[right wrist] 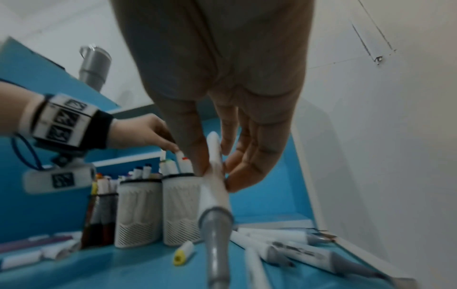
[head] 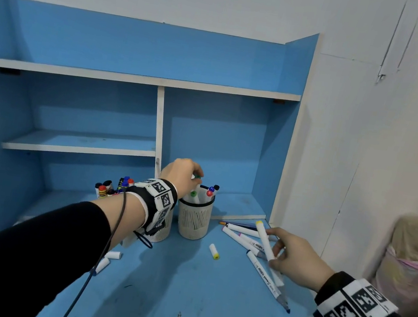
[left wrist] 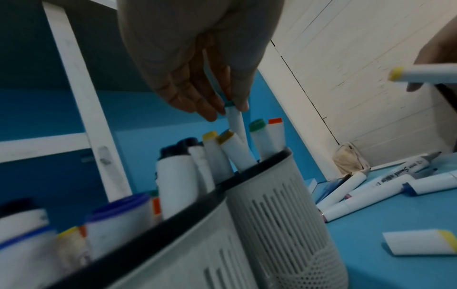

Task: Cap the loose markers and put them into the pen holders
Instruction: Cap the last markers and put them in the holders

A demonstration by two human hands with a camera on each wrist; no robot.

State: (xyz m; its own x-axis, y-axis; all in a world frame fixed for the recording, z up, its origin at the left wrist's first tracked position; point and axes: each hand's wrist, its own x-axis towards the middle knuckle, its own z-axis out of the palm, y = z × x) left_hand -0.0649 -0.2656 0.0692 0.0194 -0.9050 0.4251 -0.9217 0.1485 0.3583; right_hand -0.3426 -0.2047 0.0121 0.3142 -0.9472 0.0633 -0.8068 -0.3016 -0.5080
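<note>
My left hand pinches the top of a green-capped white marker that stands partly inside the right white pen holder, among several capped markers. A second white holder sits mostly hidden behind my left wrist. My right hand grips a white marker above the desk; its far end has a yellow cap and its grey tip is bare. A loose yellow-ended cap lies on the blue desk between the holder and my right hand.
Several loose white markers lie at the desk's right, one with a bare blue tip. Two white caps lie under my left forearm. A third holder with markers stands at the left. The blue shelf unit rises behind.
</note>
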